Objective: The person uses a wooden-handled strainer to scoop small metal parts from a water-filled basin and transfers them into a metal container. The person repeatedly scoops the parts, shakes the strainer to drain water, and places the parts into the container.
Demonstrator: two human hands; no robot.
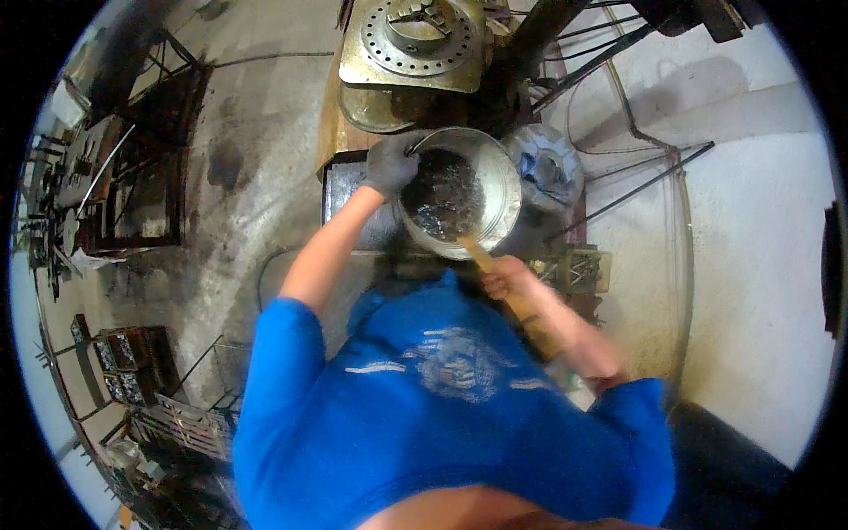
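Note:
A round metal bucket (505, 190) stands on a dark work surface in front of me, holding dark shiny liquid or scrap. My left hand (389, 164), in a grey glove, grips the bucket's left rim by its wire handle. My right hand (503, 276) is bare and closed around a wooden stick (477, 254) whose far end dips into the bucket at its near edge. My blue shirt fills the lower middle of the view.
Behind the bucket sits a brass-coloured machine plate with a round chuck (417, 40). A crumpled foil-like container (548, 163) lies right of the bucket. Metal racks and crates (132, 371) stand at left on the stained concrete floor. A white wall is at right.

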